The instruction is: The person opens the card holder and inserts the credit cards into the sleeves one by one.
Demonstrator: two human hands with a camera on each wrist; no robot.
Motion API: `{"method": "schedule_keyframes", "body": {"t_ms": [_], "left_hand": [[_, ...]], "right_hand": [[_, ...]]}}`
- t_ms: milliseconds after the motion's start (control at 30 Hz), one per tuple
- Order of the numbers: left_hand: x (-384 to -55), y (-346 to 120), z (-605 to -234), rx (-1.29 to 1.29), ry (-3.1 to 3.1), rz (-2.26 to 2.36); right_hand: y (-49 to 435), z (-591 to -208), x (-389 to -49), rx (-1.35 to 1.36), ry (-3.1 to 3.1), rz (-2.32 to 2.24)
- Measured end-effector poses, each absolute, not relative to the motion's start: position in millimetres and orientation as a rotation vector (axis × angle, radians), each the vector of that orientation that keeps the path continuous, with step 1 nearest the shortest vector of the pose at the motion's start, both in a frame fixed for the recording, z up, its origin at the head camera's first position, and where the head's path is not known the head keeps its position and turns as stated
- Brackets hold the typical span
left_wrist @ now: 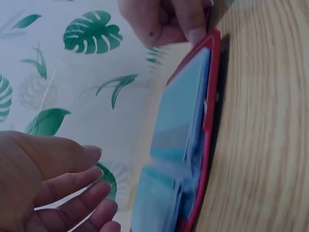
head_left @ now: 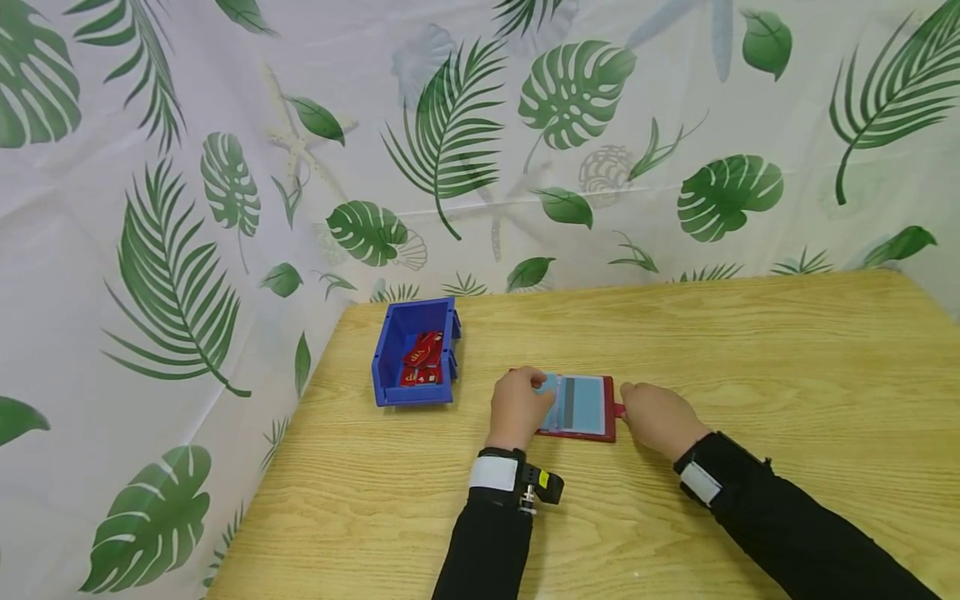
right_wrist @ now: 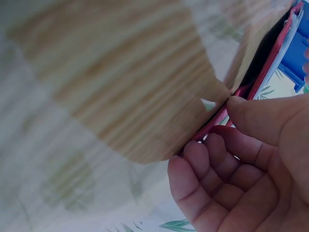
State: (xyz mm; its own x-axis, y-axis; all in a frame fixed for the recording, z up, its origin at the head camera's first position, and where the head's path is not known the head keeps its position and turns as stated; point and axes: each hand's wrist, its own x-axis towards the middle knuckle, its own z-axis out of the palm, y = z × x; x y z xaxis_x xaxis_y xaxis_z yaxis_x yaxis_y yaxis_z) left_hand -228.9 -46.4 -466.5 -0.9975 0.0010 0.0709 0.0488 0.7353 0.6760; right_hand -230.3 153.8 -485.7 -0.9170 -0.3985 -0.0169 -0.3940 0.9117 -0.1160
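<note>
A red card holder (head_left: 610,408) lies spread on the table, its clear sleeves (head_left: 584,404) filled with light blue cards. My right hand (head_left: 663,418) pinches the small red strap at the holder's right edge; in the right wrist view the thumb (right_wrist: 260,118) meets that edge and the fingers are curled. Over the left half of the holder hovers my left hand (head_left: 517,408). The left wrist view shows the left hand's fingers (left_wrist: 72,186) loosely bent, apart from the sleeves, with nothing between thumb and fingers.
To the left on the wooden table (head_left: 360,500) stands a blue bin (head_left: 412,396) with several red cards (head_left: 423,350) inside. Behind the table hangs a white cloth (head_left: 480,167) printed with green leaves.
</note>
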Motion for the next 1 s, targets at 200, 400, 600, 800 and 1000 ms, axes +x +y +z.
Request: {"method": "schedule_keyframes", "body": {"t_ms": [200,400,600,800,1000], "left_hand": [[-228.8,-24.7,-463.2,-0.065,-2.924,-1.063],[-231.0,-5.7,-469.7,-0.069,-2.993,-0.903],[-230.2,8.4,-476.7,-0.102,-3.018,-0.679],[-229.2,20.3,-483.0,-0.062,-3.076,-0.427],[-227.1,23.8,-482.5,-0.05,-3.11,-0.355]], "right_hand": [[152.7,-483.3,-228.6,-0.629,3.037,-0.167],[153.3,-482.0,-226.8,-0.683,3.055,-0.172],[154.8,-482.2,-225.7,-0.697,3.073,-0.156],[154.8,-481.4,-225.7,-0.698,3.079,-0.18],[154.3,-482.2,-225.4,-0.682,3.073,-0.202]]}}
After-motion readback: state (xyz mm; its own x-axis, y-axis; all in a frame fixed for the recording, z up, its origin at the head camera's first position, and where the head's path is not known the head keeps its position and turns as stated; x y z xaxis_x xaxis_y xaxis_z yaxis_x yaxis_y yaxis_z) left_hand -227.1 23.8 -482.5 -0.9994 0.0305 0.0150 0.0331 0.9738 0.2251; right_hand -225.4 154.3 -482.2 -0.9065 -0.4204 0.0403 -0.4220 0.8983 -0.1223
